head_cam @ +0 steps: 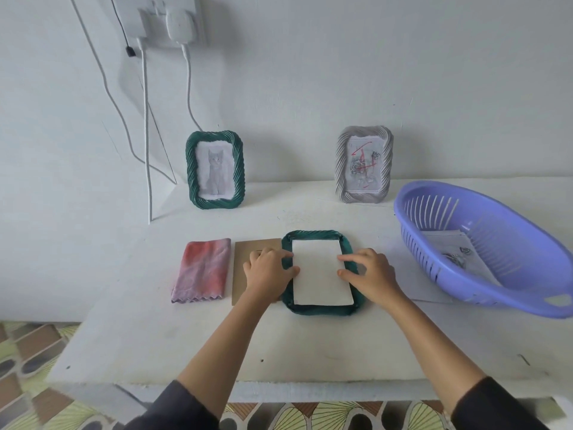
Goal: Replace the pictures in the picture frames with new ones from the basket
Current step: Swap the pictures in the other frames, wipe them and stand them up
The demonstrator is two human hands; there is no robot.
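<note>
Touching white paper sheet (321, 274) in face-down dark green ribbed frame (316, 235): left hand (266, 270), right hand (370, 271), fingers outstretched, gripping nothing.

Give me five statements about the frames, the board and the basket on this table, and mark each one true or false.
1. The left hand and right hand both touch the white sheet in the flat green frame. True.
2. The brown backing board lies right of that frame. False: it lies left, beside the pink cloth.
3. The purple basket holds nothing. False: printed sheets lie in it.
4. The standing green frame shows a cat. True.
5. The grey frame lies flat. False: it stands upright near the wall.
</note>
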